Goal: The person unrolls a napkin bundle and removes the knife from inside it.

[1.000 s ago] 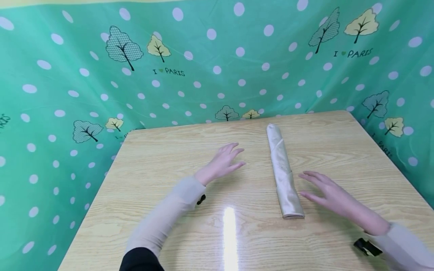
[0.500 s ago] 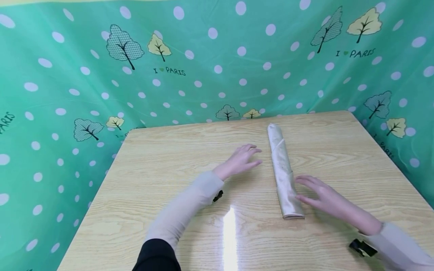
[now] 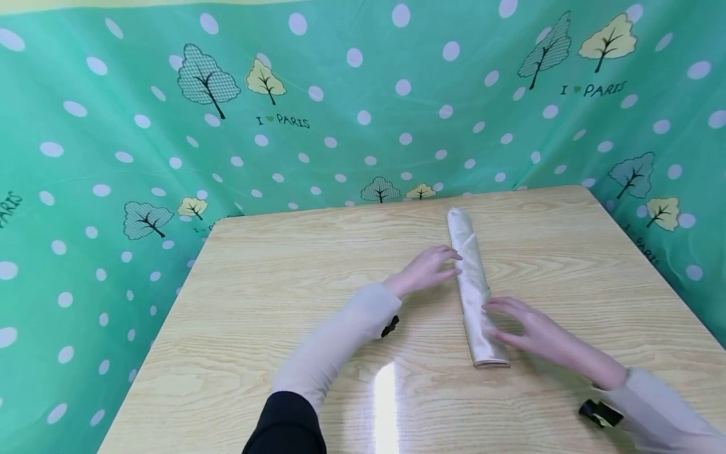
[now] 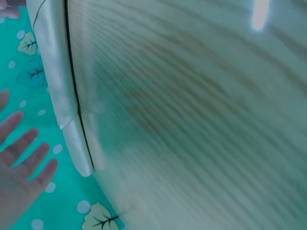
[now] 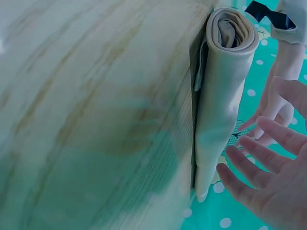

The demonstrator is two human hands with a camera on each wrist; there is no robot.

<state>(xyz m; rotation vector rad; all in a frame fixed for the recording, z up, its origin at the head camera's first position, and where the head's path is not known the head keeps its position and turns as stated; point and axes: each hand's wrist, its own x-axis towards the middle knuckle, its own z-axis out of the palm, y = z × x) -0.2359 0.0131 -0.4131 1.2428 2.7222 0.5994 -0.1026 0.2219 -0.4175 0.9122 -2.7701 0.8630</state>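
Silvery cloth roll (image 3: pixel 472 290) on wooden table (image 3: pixel 272 271) | 2 hands (image 3: pixel 426 270) (image 3: pixel 527 325) flanking it | fingers loosely spread, grasping nothing

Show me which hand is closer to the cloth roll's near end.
The right hand; the left hand is farther along the cloth roll, on its opposite side.

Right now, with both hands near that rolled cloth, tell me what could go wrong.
The rolled cloth shows no tie, and its loose flap could let it unroll if handled unevenly. Its smooth, shiny surface might slip from the left hand or right hand. If lifted, the far end, which extends beyond the left hand, may sag.
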